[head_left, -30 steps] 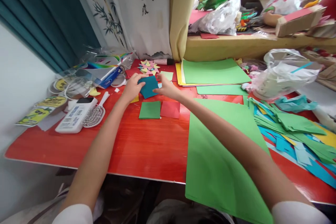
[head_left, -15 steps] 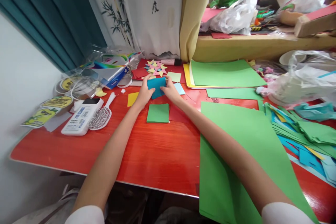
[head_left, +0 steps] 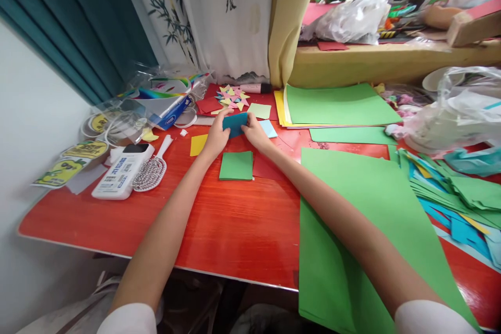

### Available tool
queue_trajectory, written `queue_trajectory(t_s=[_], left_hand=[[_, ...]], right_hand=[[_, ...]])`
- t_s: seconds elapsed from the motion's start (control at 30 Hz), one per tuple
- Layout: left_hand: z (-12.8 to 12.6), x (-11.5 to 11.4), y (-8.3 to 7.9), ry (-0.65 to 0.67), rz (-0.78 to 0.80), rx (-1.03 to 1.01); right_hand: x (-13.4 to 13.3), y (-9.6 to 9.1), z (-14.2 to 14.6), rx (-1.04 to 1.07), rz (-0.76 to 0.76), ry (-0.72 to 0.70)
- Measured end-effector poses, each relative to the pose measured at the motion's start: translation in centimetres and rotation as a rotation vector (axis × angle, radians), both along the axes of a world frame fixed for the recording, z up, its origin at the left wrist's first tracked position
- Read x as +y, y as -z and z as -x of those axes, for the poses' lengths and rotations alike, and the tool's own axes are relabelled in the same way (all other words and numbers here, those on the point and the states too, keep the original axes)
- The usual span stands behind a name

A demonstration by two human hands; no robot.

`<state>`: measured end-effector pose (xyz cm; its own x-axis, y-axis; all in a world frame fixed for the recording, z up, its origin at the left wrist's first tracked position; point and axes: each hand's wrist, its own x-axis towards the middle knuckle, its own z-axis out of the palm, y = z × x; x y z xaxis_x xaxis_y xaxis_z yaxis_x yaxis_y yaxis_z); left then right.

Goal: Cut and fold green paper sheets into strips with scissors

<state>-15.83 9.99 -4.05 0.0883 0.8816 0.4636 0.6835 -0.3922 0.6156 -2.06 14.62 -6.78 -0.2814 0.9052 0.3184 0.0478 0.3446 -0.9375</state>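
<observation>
Between both hands is a stack of blue paper squares (head_left: 235, 124), tilted up off the table; how many sheets it has I cannot tell. My left hand (head_left: 218, 133) grips its left edge, thumb on the near face. My right hand (head_left: 254, 130) pinches the right edge the same way. Just below lies a neat stack of green paper squares (head_left: 236, 166). A yellow paper square (head_left: 199, 145) rests left of my left hand, a light blue one (head_left: 269, 129) beyond my right hand. Behind them sit a pale green square (head_left: 259, 110) and several folded paper stars (head_left: 232, 98).
A large green sheet (head_left: 352, 209) lies under my right forearm and overhangs the table (head_left: 235, 235). Cut paper strips (head_left: 462, 219) pile at right. At left are a hairbrush (head_left: 151, 172), a white bottle (head_left: 123, 172) and tape rolls (head_left: 125, 128). Stacked coloured sheets (head_left: 340, 105) lie behind.
The blue paper tilts a little differently and shows less of its near face. Both hands still hold it at its sides. The view has shifted slightly.
</observation>
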Motion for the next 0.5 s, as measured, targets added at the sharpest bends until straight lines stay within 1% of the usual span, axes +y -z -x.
queue_trajectory(t_s=[0.07, 0.13, 0.27, 0.37, 0.43, 0.5], left_hand=[[0.0, 0.1, 0.1, -0.019, -0.003, 0.012], [0.1, 0.3, 0.3, -0.057, 0.022, -0.029], [0.7, 1.1, 0.4, -0.117, 0.134, -0.242], [1.3, 1.2, 0.2, -0.128, 0.182, -0.391], [1.6, 1.1, 0.0, -0.155, 0.246, -0.432], [1.9, 0.9, 0.1, -0.184, 0.299, -0.429]], right_hand=[[0.0, -0.2, -0.1, -0.015, -0.006, 0.002], [0.1, -0.5, -0.3, -0.019, -0.010, 0.005], [0.1, -1.5, -0.5, -0.026, 0.019, -0.009], [-0.1, -2.8, -1.1, -0.055, 0.139, -0.035], [-0.1, -4.0, -2.0, -0.055, 0.216, -0.002], [0.1, -5.2, -3.3, -0.046, 0.257, 0.048]])
